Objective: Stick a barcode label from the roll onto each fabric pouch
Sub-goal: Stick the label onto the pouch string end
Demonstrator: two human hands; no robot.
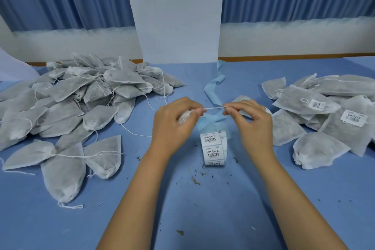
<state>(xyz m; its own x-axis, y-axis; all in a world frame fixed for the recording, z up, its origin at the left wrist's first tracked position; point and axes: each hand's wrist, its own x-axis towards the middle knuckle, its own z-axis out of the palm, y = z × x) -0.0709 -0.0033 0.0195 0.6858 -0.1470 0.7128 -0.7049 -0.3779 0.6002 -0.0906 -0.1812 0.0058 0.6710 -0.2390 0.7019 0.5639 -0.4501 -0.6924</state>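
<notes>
Pinching a taut white drawstring (213, 109) between them, both hands hover over the blue table (203, 209). Left hand (172, 124): thumb and forefinger closed on the string's left end, remaining fingers curled round the gathered neck of a fabric pouch (183, 117), mostly hidden in the palm. Right hand (251, 122): thumb and forefinger pressed together on the string's right end, other fingers loosely bent. Label roll (214, 149) stands on edge on the table just below and between the hands, barcode labels facing the camera; blue backing strip (215, 85) trails away from it toward the wall. Large heap of unlabelled pouches (71, 103) lies to the left. Smaller pile of labelled pouches (324, 111) to the right, two showing barcode stickers. Dried herb crumbs (195, 179) scattered on the table near the roll.
</notes>
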